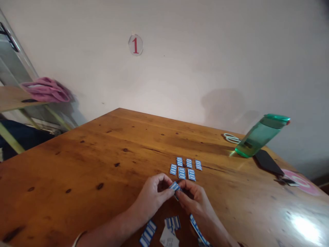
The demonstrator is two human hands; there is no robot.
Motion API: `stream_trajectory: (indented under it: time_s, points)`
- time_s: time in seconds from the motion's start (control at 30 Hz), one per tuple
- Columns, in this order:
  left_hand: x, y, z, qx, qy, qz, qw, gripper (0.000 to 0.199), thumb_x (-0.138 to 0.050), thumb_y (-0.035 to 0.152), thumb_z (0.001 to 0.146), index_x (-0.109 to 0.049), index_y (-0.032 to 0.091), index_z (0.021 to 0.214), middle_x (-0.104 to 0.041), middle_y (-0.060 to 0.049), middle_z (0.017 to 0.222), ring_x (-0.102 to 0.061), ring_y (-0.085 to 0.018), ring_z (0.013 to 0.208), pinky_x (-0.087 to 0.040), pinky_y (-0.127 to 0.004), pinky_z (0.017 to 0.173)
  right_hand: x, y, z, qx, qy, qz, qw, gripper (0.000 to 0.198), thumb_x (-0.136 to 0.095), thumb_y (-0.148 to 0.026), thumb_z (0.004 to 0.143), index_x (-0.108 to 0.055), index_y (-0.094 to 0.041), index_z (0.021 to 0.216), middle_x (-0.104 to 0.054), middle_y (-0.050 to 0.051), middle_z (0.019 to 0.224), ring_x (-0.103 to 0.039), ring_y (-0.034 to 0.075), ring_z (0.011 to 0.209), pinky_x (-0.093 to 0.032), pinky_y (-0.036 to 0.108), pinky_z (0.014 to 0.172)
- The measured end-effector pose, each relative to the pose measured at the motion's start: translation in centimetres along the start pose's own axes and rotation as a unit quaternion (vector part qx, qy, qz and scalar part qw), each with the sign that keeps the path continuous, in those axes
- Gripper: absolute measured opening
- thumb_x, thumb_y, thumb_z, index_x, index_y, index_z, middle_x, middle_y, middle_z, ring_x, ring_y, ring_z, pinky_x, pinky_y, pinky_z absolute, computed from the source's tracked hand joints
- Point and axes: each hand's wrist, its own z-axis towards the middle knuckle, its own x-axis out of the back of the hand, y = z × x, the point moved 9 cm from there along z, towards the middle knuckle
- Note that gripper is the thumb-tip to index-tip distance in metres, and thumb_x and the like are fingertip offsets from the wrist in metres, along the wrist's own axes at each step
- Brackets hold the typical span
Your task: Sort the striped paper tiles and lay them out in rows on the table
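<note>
Between my two hands is a small blue-and-white striped card (175,186), pinched by the fingertips of both. My left hand (152,194) grips its left side, with thumb and forefinger closed. At its right side, my right hand (196,200) has its fingers closed on it too. Just beyond lie several small striped cards (181,173) in two short rows. Nearer to me, a striped strip (147,234), a group of striped pieces (173,223) and white paper (169,237) lie on the table. Another striped strip (196,226) is partly hidden by my right wrist.
On the right of the wooden table (102,154) stand a green bottle (262,135), a coiled white cable (231,138), a black phone-like slab (268,162) and a pink disc (302,181). A pink cloth (47,90) lies on another table at left. A wall closes the back.
</note>
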Motion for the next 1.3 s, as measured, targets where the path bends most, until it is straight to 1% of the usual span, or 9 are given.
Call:
stream_trajectory:
  time_s: [0.13, 0.23, 0.37, 0.6, 0.8, 0.93, 1.03, 1.17, 1.3]
  points:
    - [0.2, -0.1, 0.2, 0.031, 0.026, -0.022, 0.999, 0.013, -0.059, 0.026, 0.062, -0.051, 0.015, 0.062, -0.053, 0.002, 0.061, -0.048, -0.012, 0.060, -0.038, -0.024, 0.059, -0.2, 0.1, -0.2, -0.022, -0.018, 0.047, 0.999, 0.035, -0.064, -0.048, 0.067, -0.053, -0.016, 0.064, -0.044, -0.005, 0.048, -0.035, 0.006, 0.045, -0.026, 0.019, 0.044]
    - [0.5, -0.2, 0.4, 0.047, 0.033, -0.028, 0.998, 0.010, -0.057, 0.024, 0.061, -0.051, 0.016, 0.062, -0.052, 0.002, 0.060, -0.047, -0.012, 0.059, -0.037, -0.024, 0.058, 0.4, -0.2, -0.1, -0.015, -0.001, 0.059, 0.998, 0.033, -0.057, -0.047, 0.073, -0.053, -0.016, 0.063, -0.045, -0.004, 0.050, -0.037, 0.007, 0.047, -0.027, 0.019, 0.045]
    - [0.8, 0.4, 0.6, 0.014, 0.038, 0.031, 0.999, 0.009, -0.056, 0.022, 0.063, -0.050, 0.016, 0.060, -0.050, 0.003, 0.057, -0.046, -0.011, 0.057, -0.037, -0.022, 0.056, 1.0, -0.7, 0.1, 0.007, 0.021, -0.025, 0.999, 0.031, -0.058, -0.045, 0.070, -0.052, -0.016, 0.059, -0.041, -0.005, 0.048, -0.032, 0.006, 0.044, -0.023, 0.018, 0.041]
    - [0.4, 1.8, 0.2, -0.041, 0.034, 0.179, 0.982, 0.007, -0.049, 0.015, 0.065, -0.055, 0.017, 0.063, -0.055, 0.002, 0.059, -0.049, -0.012, 0.059, -0.038, -0.022, 0.057, 1.0, -2.6, -0.5, 0.105, 0.053, -0.188, 0.975, 0.018, -0.053, -0.031, 0.072, -0.057, -0.016, 0.063, -0.052, -0.002, 0.056, -0.041, 0.009, 0.050, -0.031, 0.020, 0.046]
    - [0.6, 1.8, 0.2, -0.068, 0.043, 0.181, 0.980, 0.008, -0.047, 0.013, 0.065, -0.054, 0.016, 0.062, -0.054, 0.003, 0.058, -0.049, -0.011, 0.057, -0.038, -0.021, 0.056, 0.4, -4.1, -1.3, 0.174, 0.088, -0.258, 0.946, 0.015, -0.048, -0.025, 0.074, -0.053, -0.018, 0.062, -0.052, -0.002, 0.057, -0.042, 0.009, 0.049, -0.031, 0.019, 0.046]
    - [0.4, 1.8, 0.3, -0.078, 0.024, 0.163, 0.983, 0.008, -0.048, 0.014, 0.068, -0.055, 0.016, 0.065, -0.056, 0.002, 0.061, -0.051, -0.012, 0.059, -0.040, -0.021, 0.057, 0.2, -4.0, -1.1, 0.170, 0.093, -0.239, 0.951, 0.014, -0.048, -0.025, 0.070, -0.049, -0.018, 0.058, -0.047, -0.003, 0.053, -0.041, 0.009, 0.048, -0.031, 0.019, 0.046]
    - [0.9, 2.4, 0.3, -0.092, 0.026, 0.155, 0.983, 0.009, -0.050, 0.018, 0.071, -0.058, 0.016, 0.075, -0.061, -0.001, 0.071, -0.056, -0.014, 0.067, -0.043, -0.023, 0.064, 2.0, -3.9, -0.6, 0.125, 0.104, -0.185, 0.969, 0.017, -0.051, -0.029, 0.067, -0.048, -0.018, 0.055, -0.043, -0.004, 0.050, -0.039, 0.009, 0.048, -0.030, 0.020, 0.045]
    - [3.3, 3.3, 0.5, -0.115, 0.091, 0.157, 0.977, 0.012, -0.051, 0.020, 0.072, -0.059, 0.017, 0.080, -0.065, -0.003, 0.079, -0.059, -0.015, 0.073, -0.045, -0.025, 0.071, 7.7, -3.6, -0.3, 0.035, 0.151, -0.097, 0.983, 0.021, -0.056, -0.036, 0.063, -0.051, -0.017, 0.055, -0.038, -0.006, 0.047, -0.031, 0.006, 0.043, -0.022, 0.020, 0.040]
    - [5.3, 3.3, 0.7, -0.116, 0.144, 0.159, 0.970, 0.011, -0.051, 0.022, 0.070, -0.060, 0.018, 0.076, -0.066, -0.003, 0.077, -0.060, -0.016, 0.072, -0.047, -0.027, 0.068, 12.6, -2.3, -0.1, -0.032, 0.213, -0.042, 0.976, 0.026, -0.062, -0.040, 0.054, -0.047, -0.018, 0.052, -0.029, -0.010, 0.042, -0.020, 0.003, 0.036, -0.010, 0.020, 0.037]
